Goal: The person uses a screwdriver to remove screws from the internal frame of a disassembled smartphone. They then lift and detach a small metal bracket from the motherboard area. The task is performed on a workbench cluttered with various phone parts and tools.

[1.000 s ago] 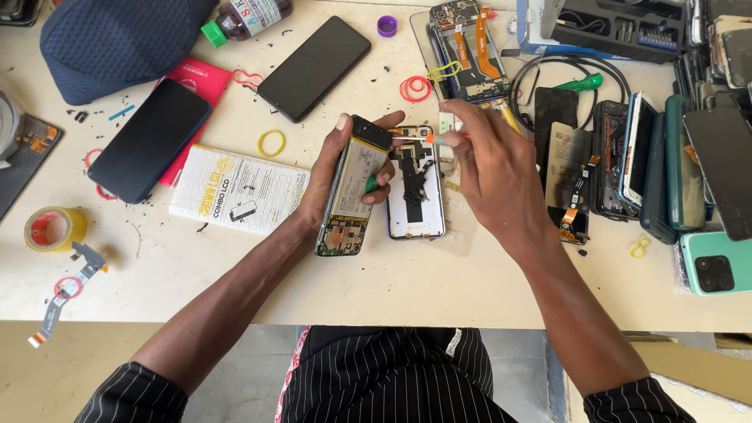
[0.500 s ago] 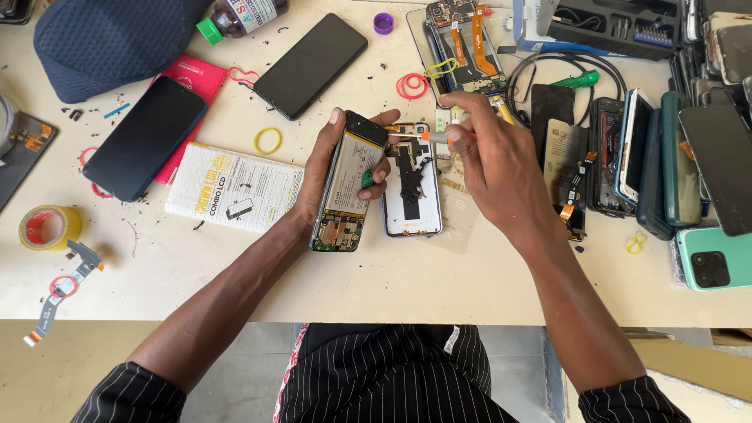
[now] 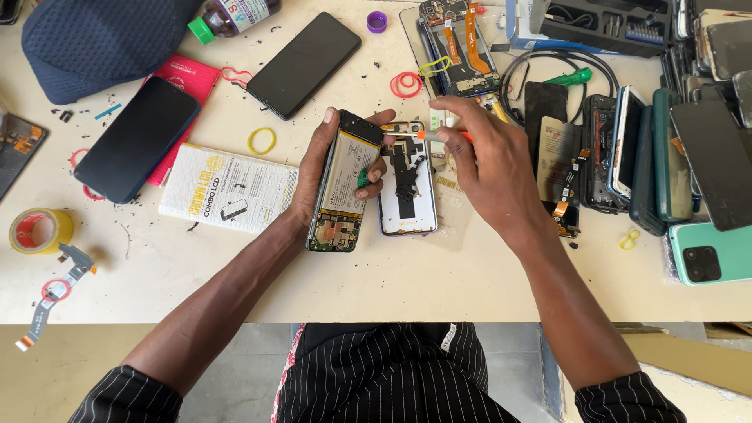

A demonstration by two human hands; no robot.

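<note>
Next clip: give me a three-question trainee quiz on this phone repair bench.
1. True or false: the left hand holds the opened phone clear of the table.
2. What does the right hand hold? A) tape roll B) orange-tipped tool C) purple cap
3. Fill in: the back cover lies between the two ____.

Key: 1 true; 2 B; 3 hands.

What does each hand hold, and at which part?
The left hand grips the opened phone by its long edges, near the upper half. The right hand pinches a thin orange-tipped tool by its shaft.
</note>
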